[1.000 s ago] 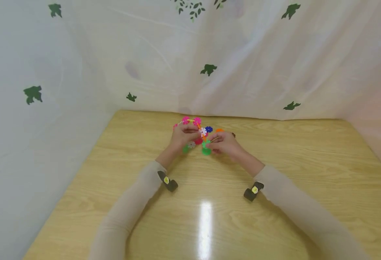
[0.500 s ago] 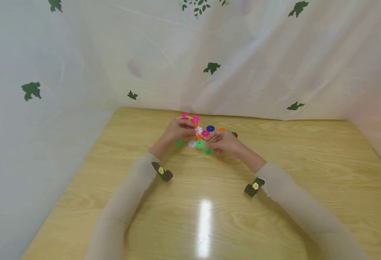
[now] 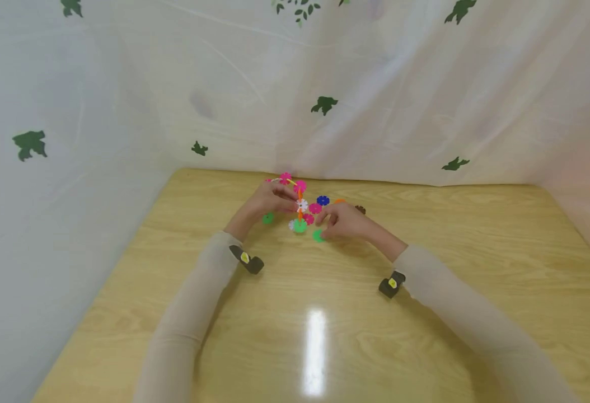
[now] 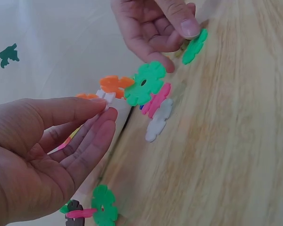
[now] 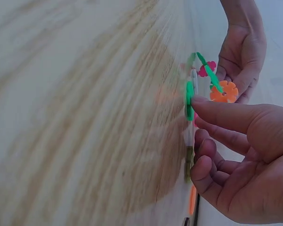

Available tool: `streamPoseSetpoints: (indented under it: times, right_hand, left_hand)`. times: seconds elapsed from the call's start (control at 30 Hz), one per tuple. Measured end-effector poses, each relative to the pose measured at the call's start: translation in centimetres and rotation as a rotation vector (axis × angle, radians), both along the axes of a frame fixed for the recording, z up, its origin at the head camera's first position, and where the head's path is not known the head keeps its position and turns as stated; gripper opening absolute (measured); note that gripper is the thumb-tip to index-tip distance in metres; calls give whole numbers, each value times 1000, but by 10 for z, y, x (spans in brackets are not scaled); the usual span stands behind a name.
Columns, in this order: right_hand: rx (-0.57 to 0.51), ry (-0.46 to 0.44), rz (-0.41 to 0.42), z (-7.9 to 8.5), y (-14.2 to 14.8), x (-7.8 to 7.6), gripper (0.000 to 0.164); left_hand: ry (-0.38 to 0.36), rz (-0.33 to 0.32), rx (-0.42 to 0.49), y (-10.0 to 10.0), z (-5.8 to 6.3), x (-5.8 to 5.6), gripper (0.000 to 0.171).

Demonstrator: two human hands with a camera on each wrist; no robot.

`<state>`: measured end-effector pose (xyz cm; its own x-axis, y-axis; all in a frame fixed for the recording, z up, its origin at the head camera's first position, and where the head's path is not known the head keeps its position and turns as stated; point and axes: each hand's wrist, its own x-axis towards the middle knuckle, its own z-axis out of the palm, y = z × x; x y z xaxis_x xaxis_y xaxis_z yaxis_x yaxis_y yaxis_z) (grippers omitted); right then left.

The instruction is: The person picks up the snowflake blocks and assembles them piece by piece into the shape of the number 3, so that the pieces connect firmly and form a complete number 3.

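My left hand [image 3: 265, 202] pinches a chain of linked plastic snowflake discs at a white disc [image 3: 301, 205], thumb against fingers. From there an orange disc [image 4: 114, 84] and a green end disc [image 4: 145, 83] stick out toward the right, while pink discs [image 3: 300, 186] curve away at the back. Linked green [image 4: 104, 205], pink and dark discs show below the left hand in the left wrist view. My right hand [image 3: 346, 220] has its thumb on a loose green disc [image 5: 189, 101] lying on the table; its index finger stands apart from the disc, other fingers loosely bent.
Loose discs lie on the wooden table [image 3: 406, 336] around the hands: blue [image 3: 323, 200], pink [image 3: 315, 208], orange [image 3: 340, 201], brown [image 3: 360, 210] and white [image 4: 159, 120]. A pale curtain [image 3: 375, 134] with green leaf prints hangs behind the table's far edge.
My right hand has come away from the chain's green end disc and lowered to the loose green disc. My left hand has moved left, carrying the chain.
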<state>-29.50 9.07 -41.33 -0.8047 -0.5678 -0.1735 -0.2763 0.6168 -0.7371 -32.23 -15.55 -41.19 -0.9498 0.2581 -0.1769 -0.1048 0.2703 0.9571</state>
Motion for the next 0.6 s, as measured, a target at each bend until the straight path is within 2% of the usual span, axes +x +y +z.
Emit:
streamPoseSetpoints:
  times: [0.17, 0.33, 0.47, 0.6]
  right_hand:
    - [-9, 16, 35, 2, 1, 0, 17]
    - [15, 25, 66, 3, 10, -5, 14]
    - [30, 34, 67, 3, 18, -9, 13]
    - [12, 40, 73, 2, 24, -12, 15]
  left_hand:
    - [-2, -2, 3, 2, -2, -3, 24]
    - [-4, -21, -6, 12, -3, -2, 23]
    - [-14, -24, -46, 22, -6, 3, 23]
    - [28, -16, -115, 30, -8, 8, 22]
